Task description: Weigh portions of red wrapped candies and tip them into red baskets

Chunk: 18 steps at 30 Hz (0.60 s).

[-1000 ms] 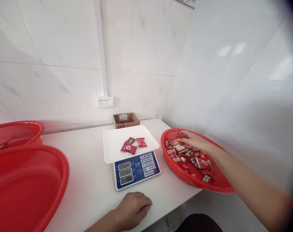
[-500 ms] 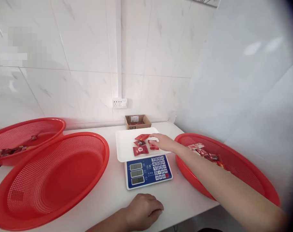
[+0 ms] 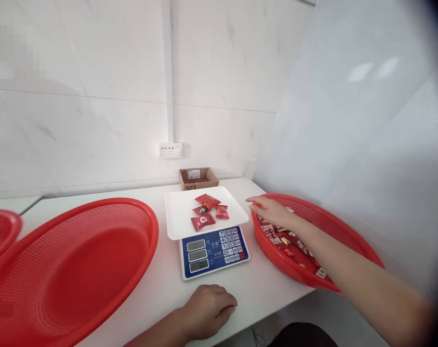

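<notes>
A white scale with a blue keypad [image 3: 214, 253] stands on the table. Its white tray [image 3: 177, 212] carries several red-wrapped sweets [image 3: 203, 221] lying close together. In front of the scale, my left hand [image 3: 208, 311] rests on the table with its fingers curled in; nothing shows in them. My right hand [image 3: 272, 210] is over the near-left rim of the right red basket [image 3: 276, 254], to the right of the tray. Its fingers stretch left and stand apart, with no sweet visible between them. Wrapped packets [image 3: 289, 241] lie in that basket, partly hidden under my forearm.
A large red mesh basket [image 3: 148, 231] stands left of the scale, and another red basket [image 3: 9, 219] is cut off at the left edge. Behind the tray, a small cardboard box [image 3: 200, 185] holds red items. A wall socket [image 3: 171, 150] is above the table [image 3: 255, 284].
My right hand has left the sweets on the tray and moved right to the basket's rim. My left hand stays on the table. The view has shifted, cutting off more of the far-left basket.
</notes>
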Each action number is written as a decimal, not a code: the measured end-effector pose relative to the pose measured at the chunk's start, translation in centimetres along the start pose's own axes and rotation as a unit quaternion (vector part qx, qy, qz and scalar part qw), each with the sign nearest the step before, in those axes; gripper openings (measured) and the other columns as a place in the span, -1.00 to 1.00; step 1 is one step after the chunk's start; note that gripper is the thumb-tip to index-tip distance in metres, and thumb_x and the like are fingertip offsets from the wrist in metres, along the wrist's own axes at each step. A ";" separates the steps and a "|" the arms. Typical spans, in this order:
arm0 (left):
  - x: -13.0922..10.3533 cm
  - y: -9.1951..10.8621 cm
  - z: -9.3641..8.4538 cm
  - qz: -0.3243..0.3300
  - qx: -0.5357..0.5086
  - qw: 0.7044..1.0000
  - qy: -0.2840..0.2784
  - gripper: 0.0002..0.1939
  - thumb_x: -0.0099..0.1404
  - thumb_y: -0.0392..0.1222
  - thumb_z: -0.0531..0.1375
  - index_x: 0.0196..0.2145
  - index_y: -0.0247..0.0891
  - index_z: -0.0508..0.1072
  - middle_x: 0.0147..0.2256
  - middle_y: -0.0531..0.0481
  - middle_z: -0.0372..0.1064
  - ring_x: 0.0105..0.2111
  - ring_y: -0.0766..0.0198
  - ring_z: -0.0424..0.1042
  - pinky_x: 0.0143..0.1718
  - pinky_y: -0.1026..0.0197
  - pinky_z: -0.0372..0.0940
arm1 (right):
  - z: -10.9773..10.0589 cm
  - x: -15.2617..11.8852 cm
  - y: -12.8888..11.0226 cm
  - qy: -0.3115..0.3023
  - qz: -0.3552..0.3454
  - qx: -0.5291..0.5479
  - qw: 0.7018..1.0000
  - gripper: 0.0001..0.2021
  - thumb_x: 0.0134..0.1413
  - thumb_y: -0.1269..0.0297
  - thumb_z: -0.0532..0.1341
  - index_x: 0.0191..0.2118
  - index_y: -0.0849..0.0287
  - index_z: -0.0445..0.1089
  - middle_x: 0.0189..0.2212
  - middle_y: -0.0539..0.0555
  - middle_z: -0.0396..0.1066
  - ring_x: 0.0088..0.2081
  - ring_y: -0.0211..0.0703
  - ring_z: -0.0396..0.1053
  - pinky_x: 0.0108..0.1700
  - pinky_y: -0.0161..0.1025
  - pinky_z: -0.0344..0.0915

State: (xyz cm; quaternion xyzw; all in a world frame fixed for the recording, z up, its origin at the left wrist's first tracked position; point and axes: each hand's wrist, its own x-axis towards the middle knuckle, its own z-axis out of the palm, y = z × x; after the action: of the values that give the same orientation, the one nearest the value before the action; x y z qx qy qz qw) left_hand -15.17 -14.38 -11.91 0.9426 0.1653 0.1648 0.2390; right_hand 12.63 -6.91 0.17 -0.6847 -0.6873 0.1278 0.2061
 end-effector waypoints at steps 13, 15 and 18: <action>0.7 -0.1 0.1 -0.015 -0.064 0.998 0.004 -0.75 0.34 -0.21 -0.06 -0.25 -0.17 0.41 -0.37 0.00 0.40 -0.36 0.26 0.38 -0.34 0.32 0.24 | -1.5 -10.4 11.8 -0.235 0.224 -0.117 0.939 -0.32 -0.29 0.33 0.29 0.10 0.10 0.20 0.08 0.18 0.21 -0.04 0.10 0.29 -0.12 -0.16 0.26; 0.7 -0.2 0.1 -0.022 -0.070 0.997 0.008 -0.77 0.34 -0.22 -0.05 -0.24 -0.16 0.40 -0.35 0.01 0.40 -0.35 0.26 0.38 -0.33 0.33 0.25 | -2.1 -10.2 12.4 -0.229 0.196 -0.067 0.951 -0.52 -0.17 0.26 0.22 -0.01 0.10 0.31 -0.07 0.13 0.37 -0.14 0.01 0.37 -0.18 -0.21 0.28; 0.7 -0.4 0.1 -0.030 -0.073 0.997 0.011 -0.77 0.34 -0.20 -0.04 -0.24 -0.15 0.41 -0.34 0.03 0.40 -0.34 0.27 0.39 -0.32 0.34 0.26 | -3.0 -9.6 13.3 -0.159 0.191 -0.031 0.968 -0.70 -0.07 0.24 0.15 -0.14 0.09 0.38 -0.19 0.08 0.44 -0.21 -0.07 0.39 -0.18 -0.23 0.28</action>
State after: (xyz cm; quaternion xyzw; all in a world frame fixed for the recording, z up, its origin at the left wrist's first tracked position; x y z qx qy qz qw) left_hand -14.61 -13.84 -12.03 0.9153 0.1840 0.1794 0.3101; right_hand 25.60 -16.41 -4.30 -0.7803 -0.5712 0.2506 0.0445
